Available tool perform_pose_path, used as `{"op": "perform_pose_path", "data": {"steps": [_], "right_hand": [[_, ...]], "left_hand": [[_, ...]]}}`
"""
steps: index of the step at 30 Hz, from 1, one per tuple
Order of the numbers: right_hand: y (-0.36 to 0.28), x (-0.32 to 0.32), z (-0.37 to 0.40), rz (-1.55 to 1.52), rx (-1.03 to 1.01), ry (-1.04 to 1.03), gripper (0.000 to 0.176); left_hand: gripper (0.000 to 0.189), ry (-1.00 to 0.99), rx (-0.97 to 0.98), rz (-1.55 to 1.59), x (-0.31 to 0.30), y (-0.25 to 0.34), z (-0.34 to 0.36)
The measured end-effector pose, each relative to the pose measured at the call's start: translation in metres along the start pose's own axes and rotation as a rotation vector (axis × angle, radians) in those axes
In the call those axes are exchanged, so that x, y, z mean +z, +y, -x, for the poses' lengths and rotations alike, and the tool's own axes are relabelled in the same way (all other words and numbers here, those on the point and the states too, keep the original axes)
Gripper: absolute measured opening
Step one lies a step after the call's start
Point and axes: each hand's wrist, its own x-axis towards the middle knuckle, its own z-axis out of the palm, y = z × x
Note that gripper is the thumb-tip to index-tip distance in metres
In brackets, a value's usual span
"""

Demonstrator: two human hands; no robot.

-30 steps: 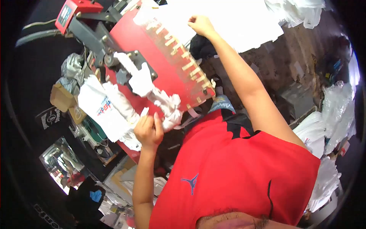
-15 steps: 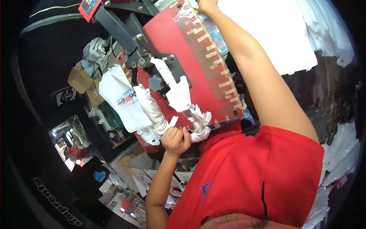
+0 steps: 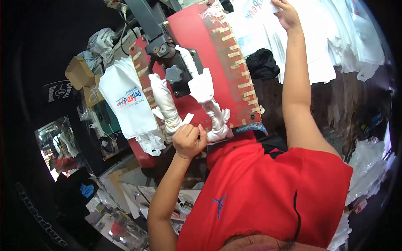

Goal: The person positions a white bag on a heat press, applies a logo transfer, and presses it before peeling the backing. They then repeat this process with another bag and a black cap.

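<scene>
My left hand (image 3: 188,140) is closed around the lower bar of a heat press handle (image 3: 164,98), which is wrapped in white cloth. Below the handle is the red upper plate (image 3: 222,83) of the heat press, edged with strips of tan tape. At the top right, my right hand (image 3: 288,14) pinches the edge of a white cloth piece with a blue and red print (image 3: 251,12). That piece lies over a pile of white cloth (image 3: 310,58). What lies under the red plate is hidden.
White printed bags or cloths (image 3: 127,98) lie left of the press. Behind them stand an open cardboard box (image 3: 81,73) and bundled grey plastic (image 3: 102,44). A black cloth (image 3: 263,64) sits right of the plate. Clear plastic wrapping (image 3: 366,167) is heaped at the far right.
My right hand has moved right, from the plate's far edge to over the white pile, and the printed cloth now shows there. My left hand stays on the handle. The camera view has shifted.
</scene>
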Motion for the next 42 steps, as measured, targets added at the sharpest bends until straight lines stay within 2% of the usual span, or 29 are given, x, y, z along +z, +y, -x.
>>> {"op": "perform_pose_path", "data": {"steps": [1, 3, 6, 7, 8, 10, 14, 17, 18, 19, 21, 22, 24, 25, 26, 27, 28, 29, 30, 31, 32, 34, 35, 36, 39, 41, 42], "right_hand": [[-0.022, 0.021, 0.021, -0.002, -0.023, -0.009, 0.052], [-0.054, 0.061, 0.075, 0.098, -0.055, 0.173, 0.051], [-0.086, 0.072, 0.144, 0.07, -0.118, 0.089, 0.052], [-0.098, 0.072, 0.164, 0.012, -0.178, -0.079, 0.021], [-0.106, 0.071, 0.189, 0.009, -0.214, -0.053, 0.021], [-0.129, 0.078, 0.246, 0.039, -0.252, -0.086, 0.021], [-0.165, 0.094, 0.341, 0.19, -0.198, -0.047, 0.02], [-0.177, 0.105, 0.4, 0.215, -0.191, -0.051, 0.015], [-0.18, 0.111, 0.418, 0.185, -0.176, -0.054, 0.014], [-0.183, 0.122, 0.437, 0.178, -0.152, -0.068, 0.014], [-0.187, 0.153, 0.47, 0.239, -0.128, -0.046, 0.014], [-0.187, 0.171, 0.479, 0.328, -0.185, 0.001, 0.012], [-0.181, 0.18, 0.494, 0.553, -0.257, -0.006, 0.014], [-0.183, 0.186, 0.503, 0.536, -0.245, -0.05, 0.02], [-0.185, 0.179, 0.51, 0.533, -0.254, -0.028, 0.02], [-0.185, 0.17, 0.516, 0.547, -0.363, 0.022, 0.023], [-0.184, 0.161, 0.52, 0.561, -0.471, 0.069, 0.027], [-0.186, 0.145, 0.524, 0.57, -0.507, 0.122, 0.032], [-0.189, 0.125, 0.528, 0.828, -0.511, 0.237, 0.044], [-0.188, 0.106, 0.532, 0.81, -0.411, 0.196, 0.056], [-0.182, 0.092, 0.536, 0.788, -0.31, 0.152, 0.07], [-0.163, 0.076, 0.545, 0.452, 0.027, -0.086, 0.096], [-0.148, 0.074, 0.543, 0.358, 0.129, -0.128, 0.104], [-0.142, 0.084, 0.544, 0.251, 0.229, -0.1, 0.103], [-0.127, 0.098, 0.54, 0.127, 0.269, -0.148, 0.093], [-0.116, 0.089, 0.528, 0.078, 0.199, -0.149, 0.075], [-0.116, 0.09, 0.525, 0.074, 0.217, -0.168, 0.075]], "left_hand": [[0.032, 0.019, -0.012, 0.018, 0.0, 0.001, -0.001], [0.03, 0.026, -0.038, 0.064, -0.01, 0.009, -0.002], [0.027, 0.062, 0.009, 0.137, -0.018, 0.012, -0.003], [0.019, 0.034, -0.017, 0.184, -0.027, 0.017, -0.002], [0.019, 0.03, 0.027, 0.191, -0.03, 0.017, -0.001], [0.01, 0.186, 0.063, 0.34, -0.029, 0.021, 0.0], [0.005, 0.286, 0.304, 0.4, -0.039, 0.034, -0.004], [0.007, 0.316, 0.483, 0.524, -0.054, 0.088, -0.018], [0.022, 0.198, 0.441, 0.592, -0.061, 0.112, -0.02], [0.054, 0.05, 0.24, 0.737, -0.059, 0.14, -0.017], [0.085, 0.031, 0.256, 0.74, -0.046, 0.167, -0.023], [0.1, 0.007, 0.254, 0.751, -0.038, 0.177, -0.027], [0.078, -0.139, 0.125, 1.023, -0.017, 0.184, -0.026], [0.078, -0.155, 0.144, 1.03, -0.011, 0.184, -0.025], [0.061, -0.281, -0.028, 1.275, -0.005, 0.18, -0.024], [0.046, -0.415, -0.217, 1.503, -0.002, 0.177, -0.021], [0.046, -0.435, -0.21, 1.495, -0.001, 0.174, -0.02], [0.035, -0.403, -0.266, 1.655, -0.001, 0.172, -0.018], [0.026, -0.363, -0.327, 1.815, -0.001, 0.172, -0.017], [0.023, -0.324, -0.406, 1.892, -0.013, 0.177, -0.015], [0.023, -0.331, -0.405, 1.889, -0.013, 0.176, -0.011], [0.026, -0.271, -0.444, 1.92, -0.011, 0.171, -0.006], [0.029, -0.355, -0.478, 1.976, -0.013, 0.165, -0.004], [0.029, -0.354, -0.484, 1.971, -0.013, 0.162, 0.0], [0.033, -0.206, -0.495, 1.933, -0.019, 0.157, 0.013], [0.033, -0.144, -0.493, 1.895, -0.025, 0.154, 0.02], [0.032, -0.103, -0.479, 1.862, -0.028, 0.151, 0.024]]}}
